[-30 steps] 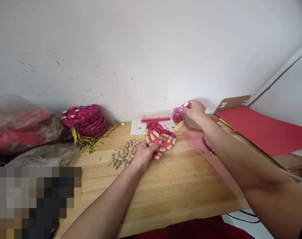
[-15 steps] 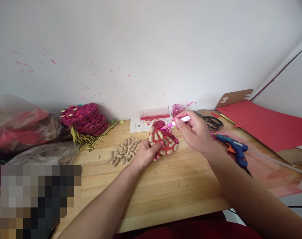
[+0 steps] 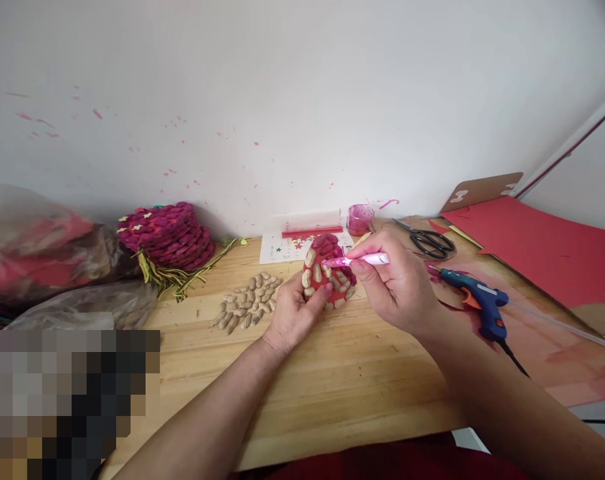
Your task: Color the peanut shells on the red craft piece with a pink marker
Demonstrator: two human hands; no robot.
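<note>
My left hand (image 3: 296, 312) grips a red disc (image 3: 317, 291) by its lower left edge, thumb on the front face. Peanuts in the shell (image 3: 317, 273) are fixed on the disc; those near the top and right are coloured magenta, the others are plain tan. In my right hand (image 3: 400, 287) is a white-handled paintbrush (image 3: 373, 259), pinched between thumb and fingers. Its pink-stained end meets a peanut near the disc's middle. Loose peanuts (image 3: 250, 300) lie in a patch left of my left hand.
A clear cup with pink paint (image 3: 360, 219) stands by the wall near a sticker sheet (image 3: 270, 250). Magenta peanut discs with yellow cords form a stack (image 3: 167, 233) at left, beside plastic bags (image 3: 47, 247). Black scissors (image 3: 432, 243), a blue glue gun (image 3: 475, 293) and red card (image 3: 542, 247) lie right.
My right hand has moved slightly down, and the brush lies flatter, its tip lower on the disc. The disc is turned and tilted differently in my left hand. The view has shifted slightly.
</note>
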